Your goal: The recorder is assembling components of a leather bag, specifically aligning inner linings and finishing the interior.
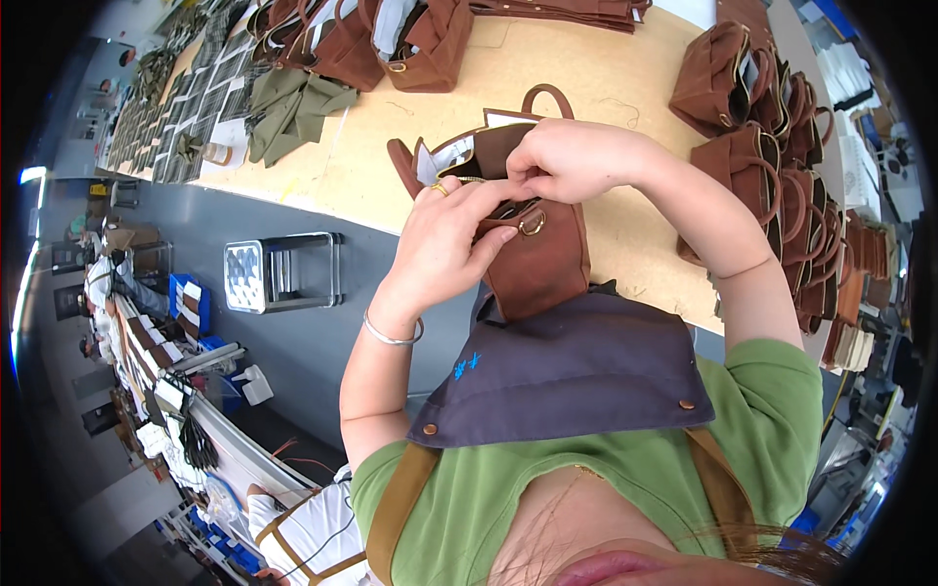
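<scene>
A brown handbag point(539, 262) stands at the near edge of the table, against my apron point(576, 366). Its top is unfastened, with a brass zip and a D-ring on the side, and white paper shows inside. My left hand point(447, 232) grips the bag's rim, thumb outside near the D-ring and fingers over the zip edge. Above the opening, my right hand point(576, 161) is closed in a pinch, touching the left fingertips. Whatever lies between those right fingers is hidden. One looped handle point(547, 98) rises behind the right hand; another leans out at the left.
More brown handbags point(723, 83) crowd the table's right side, with others point(422, 44) along the back. Olive cloth point(293, 112) and checked pieces point(200, 93) lie at the far left. A stool point(283, 272) stands on the floor left of the table. Another person point(308, 532) sits at lower left.
</scene>
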### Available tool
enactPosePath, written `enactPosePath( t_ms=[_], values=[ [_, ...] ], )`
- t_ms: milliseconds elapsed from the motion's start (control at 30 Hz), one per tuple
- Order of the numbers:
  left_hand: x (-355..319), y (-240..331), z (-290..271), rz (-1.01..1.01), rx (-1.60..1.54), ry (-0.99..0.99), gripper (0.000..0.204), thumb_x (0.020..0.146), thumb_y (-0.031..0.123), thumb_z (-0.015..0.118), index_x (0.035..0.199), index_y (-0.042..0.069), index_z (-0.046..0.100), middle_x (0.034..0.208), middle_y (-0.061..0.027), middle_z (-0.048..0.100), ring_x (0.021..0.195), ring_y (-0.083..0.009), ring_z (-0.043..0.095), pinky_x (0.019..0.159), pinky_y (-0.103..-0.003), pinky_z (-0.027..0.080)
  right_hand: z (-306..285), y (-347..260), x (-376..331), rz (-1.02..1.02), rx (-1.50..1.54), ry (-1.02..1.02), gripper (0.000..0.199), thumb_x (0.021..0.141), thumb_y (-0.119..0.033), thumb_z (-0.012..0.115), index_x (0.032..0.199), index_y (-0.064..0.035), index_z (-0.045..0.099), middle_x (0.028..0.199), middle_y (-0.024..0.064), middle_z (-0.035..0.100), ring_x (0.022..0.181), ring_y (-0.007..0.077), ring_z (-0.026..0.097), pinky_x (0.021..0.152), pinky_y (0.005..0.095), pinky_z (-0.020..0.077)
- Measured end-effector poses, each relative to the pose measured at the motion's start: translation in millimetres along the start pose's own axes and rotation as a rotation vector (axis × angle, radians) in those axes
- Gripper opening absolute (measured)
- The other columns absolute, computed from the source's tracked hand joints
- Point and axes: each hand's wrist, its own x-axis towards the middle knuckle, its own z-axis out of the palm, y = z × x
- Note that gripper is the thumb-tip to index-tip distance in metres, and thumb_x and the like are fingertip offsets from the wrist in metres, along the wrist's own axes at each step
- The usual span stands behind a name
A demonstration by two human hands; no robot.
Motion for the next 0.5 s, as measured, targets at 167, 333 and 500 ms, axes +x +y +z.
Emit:
enactPosePath(
  t_ms=[167,333,500],
  values=[
    [0,-2,0,0.007,0.112,-0.042,0.014,0.082,0.016,0.072,0.097,0.017,0.073,0.081,-0.0013,0.061,0.079,-0.0242,0.054,0.072,-0.037,0.040,-1,3,2,-0.044,-0.005,-0.036,0.010,0.088,-0.010,0.063,0.089,-0.0030,0.069,0.077,0.0105,0.070,0.070,0.0229,0.065,0.065,0.0353,0.0502],
    [0,1,-3,-0.028,0.211,-0.062,0.008,0.084,0.018,0.071,0.091,0.016,0.074,0.080,-0.0016,0.061,0.081,-0.0244,0.055,0.072,-0.037,0.042,0,9,-3,-0.030,0.103,-0.023,0.011,0.090,-0.012,0.062,0.093,-0.0019,0.067,0.078,0.0088,0.069,0.070,0.0192,0.064,0.066,0.0339,0.0504],
    [-4,-8,-1,-0.008,0.112,0.002,0.011,0.083,0.014,0.074,0.092,0.010,0.073,0.076,-0.0032,0.059,0.076,-0.0240,0.052,0.071,-0.036,0.040,2,11,-3,-0.108,0.126,0.012,0.012,0.090,-0.012,0.062,0.094,-0.0015,0.066,0.077,0.0086,0.068,0.068,0.0185,0.063,0.065,0.0334,0.0504]
  ],
)
